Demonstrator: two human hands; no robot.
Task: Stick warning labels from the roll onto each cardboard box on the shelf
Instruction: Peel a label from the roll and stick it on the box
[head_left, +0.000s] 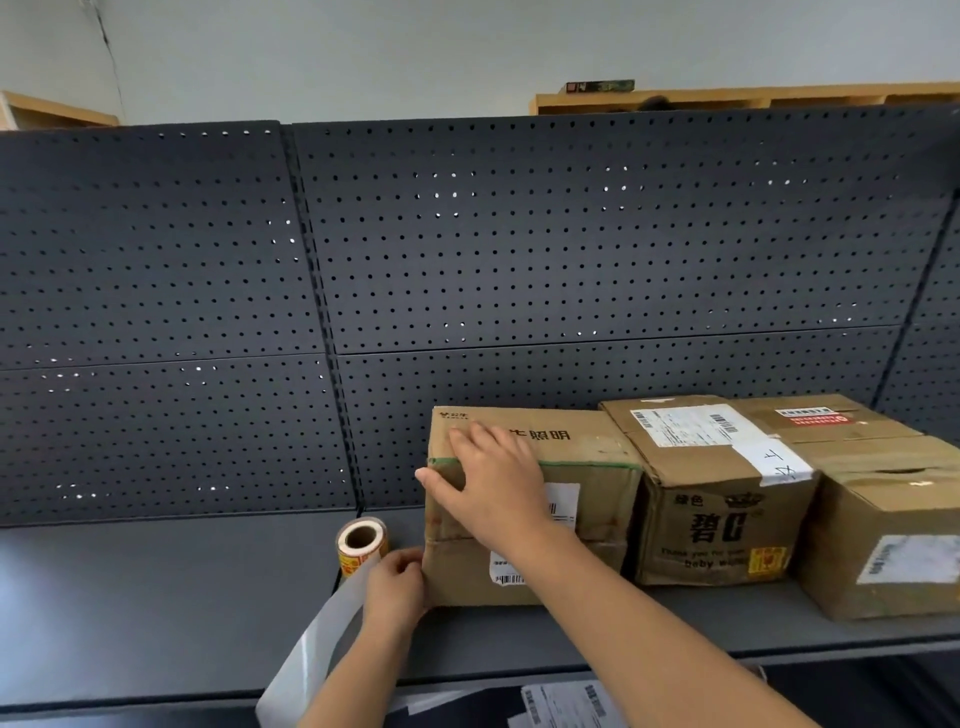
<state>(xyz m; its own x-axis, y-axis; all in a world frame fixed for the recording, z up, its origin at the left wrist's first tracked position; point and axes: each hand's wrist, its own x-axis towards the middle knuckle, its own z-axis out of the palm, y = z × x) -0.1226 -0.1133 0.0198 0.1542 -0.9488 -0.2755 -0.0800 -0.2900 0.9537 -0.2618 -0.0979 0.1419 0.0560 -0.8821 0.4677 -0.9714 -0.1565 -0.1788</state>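
Papers below: printed sheets (566, 704) lie under the shelf's front edge, partly hidden by the right forearm.
Backing strip: a pale, bare strip of liner (317, 649) trails from the roll down past the shelf's front edge, passing just left of the left wrist.
Left hand: the left hand (397, 584) presses against the lower left corner of the nearest box, fingers curled together at the edge; whether they pinch a label cannot be told.
Label roll: the roll of warning labels (361, 545) lies on its side on the shelf, just left of the nearest box, its cardboard core facing the camera, yellow and red print showing on its outer wrap.
Right hand: the right hand (493, 486) lies flat and open on the upper left front of the nearest box, fingers spread over the top edge, thumb at the left corner.
Nearest box: the left cardboard box (592, 467) stands on the dark shelf (156, 597), white shipping stickers on its front, a green line along its top edge.
Middle box: the second box (722, 519) touches it on the right and carries a yellow warning label (768, 561) at its lower front right.
Right box: a third box (893, 525) sits against the middle one, turned at an angle.
Back panel: dark pegboard (571, 249) rises behind the shelf.
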